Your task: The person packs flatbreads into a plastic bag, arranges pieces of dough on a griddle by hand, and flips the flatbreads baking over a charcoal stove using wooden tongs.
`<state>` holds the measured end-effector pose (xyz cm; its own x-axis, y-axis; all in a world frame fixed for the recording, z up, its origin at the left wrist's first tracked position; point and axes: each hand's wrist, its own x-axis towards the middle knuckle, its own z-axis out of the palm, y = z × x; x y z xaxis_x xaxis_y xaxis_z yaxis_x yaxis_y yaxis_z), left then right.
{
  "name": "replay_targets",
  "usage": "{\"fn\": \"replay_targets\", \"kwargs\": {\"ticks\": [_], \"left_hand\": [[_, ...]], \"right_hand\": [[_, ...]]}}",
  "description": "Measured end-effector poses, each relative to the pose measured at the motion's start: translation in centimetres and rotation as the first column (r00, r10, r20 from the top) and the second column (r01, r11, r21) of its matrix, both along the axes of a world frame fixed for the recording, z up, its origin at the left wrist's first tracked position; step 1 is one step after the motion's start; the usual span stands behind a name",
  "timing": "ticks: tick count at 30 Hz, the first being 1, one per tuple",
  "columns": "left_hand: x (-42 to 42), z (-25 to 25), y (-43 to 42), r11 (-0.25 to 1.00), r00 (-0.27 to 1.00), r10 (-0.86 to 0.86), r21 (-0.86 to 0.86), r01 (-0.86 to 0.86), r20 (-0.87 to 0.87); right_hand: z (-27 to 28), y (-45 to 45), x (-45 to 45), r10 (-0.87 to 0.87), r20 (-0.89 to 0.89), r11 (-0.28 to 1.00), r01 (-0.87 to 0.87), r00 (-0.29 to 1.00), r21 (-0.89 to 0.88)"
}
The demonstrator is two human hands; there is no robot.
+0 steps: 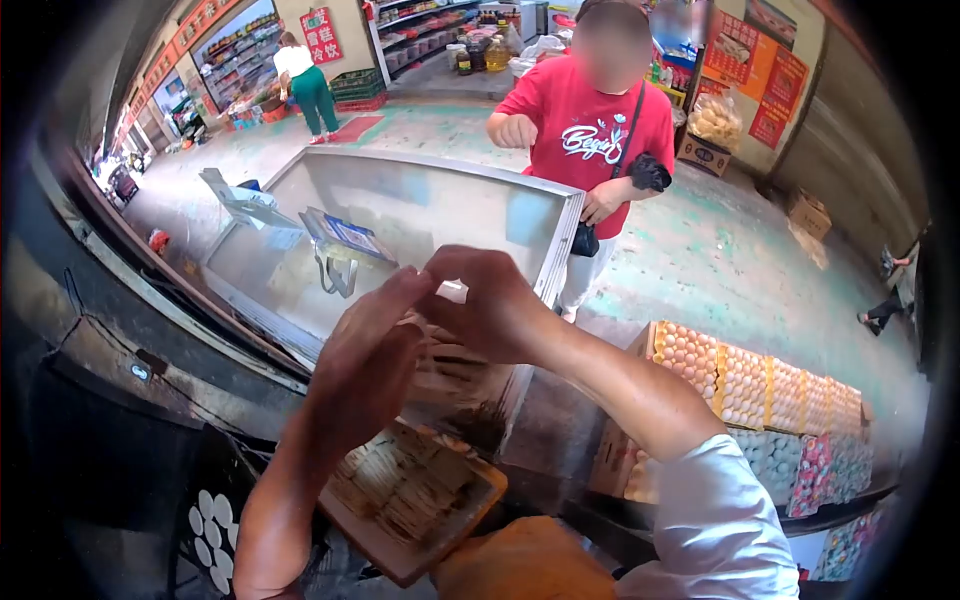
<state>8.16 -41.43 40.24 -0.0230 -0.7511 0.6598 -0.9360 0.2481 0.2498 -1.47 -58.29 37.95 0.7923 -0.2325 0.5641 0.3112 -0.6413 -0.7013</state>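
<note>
My right hand (485, 305) is raised over the counter, its fingers curled around a small white scrap (453, 291) whose kind is unclear. Close against it, my left hand (370, 350) has its fingers bent and pressed together near the right fingertips. Whether the left fingers pinch something is hidden. Below both hands sits a rectangular tray (490, 492) with an orange-brown rim. Rows of pale brown, strip-like pieces (410, 495) lie in it. Just beyond my hands is a glass-sided case (440, 190) with a metal frame.
A person in a red shirt (600, 130) stands across the glass case. A blue-and-white sign (350, 238) stands at the case. Stacked egg trays (750, 385) are at right. A person in green trousers (315, 100) bends by a shop at far left.
</note>
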Motion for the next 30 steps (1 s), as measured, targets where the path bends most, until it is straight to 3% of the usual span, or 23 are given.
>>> {"fn": "replay_targets", "kwargs": {"ticks": [2,4,6,8,9,11,15,17,18,20,21,23,24,26,30], "left_hand": [[-0.2,-0.5,0.6,0.993,0.992,0.076,0.080,-0.084,0.101],[-0.1,-1.7,1.3,0.990,0.996,0.087,0.112,-0.090,0.028],[0.1,-2.0,1.6,0.987,0.994,0.101,0.125,-0.096,-0.038],[-0.1,-2.0,1.4,0.974,0.822,0.168,0.222,-0.051,-0.544],[0.1,-1.3,1.1,0.974,0.820,0.175,0.215,-0.065,-0.545],[0.8,0.5,0.3,0.932,0.462,0.303,0.360,0.037,-0.834],[2.4,0.7,-1.3,0.929,0.325,0.268,0.333,0.164,-0.907],[1.9,1.8,-1.4,0.905,0.183,0.305,0.345,0.251,-0.935],[1.7,1.8,-1.6,0.904,0.185,0.305,0.345,0.253,-0.934],[1.2,1.7,-1.7,0.932,0.318,0.326,0.359,0.052,-0.890],[1.3,1.5,-1.7,0.932,0.323,0.324,0.358,0.052,-0.889],[1.7,0.5,-1.6,0.959,0.543,0.255,0.281,-0.036,-0.800],[1.6,0.7,-1.6,0.959,0.544,0.254,0.281,-0.036,-0.800],[1.4,1.2,-1.7,0.885,0.679,0.349,0.466,-0.011,-0.646],[0.8,1.2,-1.8,0.899,0.659,0.358,0.436,-0.051,-0.661]], "right_hand": [[-2.0,-1.2,1.0,-0.100,-0.003,0.995,0.100,0.995,-0.014],[-2.0,-2.1,1.0,-0.145,-0.234,0.982,0.168,0.961,0.085],[-1.1,-1.7,0.4,-0.122,-0.306,0.984,0.155,0.944,0.086],[-1.3,-1.6,0.3,-0.029,-0.315,0.977,0.093,0.949,0.191],[-1.2,-1.7,0.4,0.046,-0.307,0.956,0.047,0.951,0.290],[-1.6,-1.4,0.4,0.071,-0.221,0.951,0.001,0.973,0.311],[-1.1,-1.0,-0.2,0.116,-0.101,0.937,-0.075,0.988,0.341],[-0.9,-0.9,-0.5,0.113,-0.061,0.935,-0.086,0.992,0.345],[-0.7,-0.8,-0.7,0.104,-0.071,0.938,-0.075,0.992,0.339],[-0.5,-0.4,-0.9,0.093,-0.077,0.941,-0.062,0.993,0.333],[-0.3,-0.2,-0.9,0.075,-0.092,0.942,-0.040,0.993,0.335],[-0.2,0.2,-1.0,0.057,-0.106,0.942,-0.018,0.993,0.336],[-0.2,0.3,-1.0,0.047,-0.130,0.937,0.001,0.990,0.348],[-0.3,0.4,-1.1,0.037,-0.153,0.933,0.020,0.988,0.359],[-0.7,0.4,-0.9,0.035,-0.120,0.954,0.003,0.992,0.300]]}}
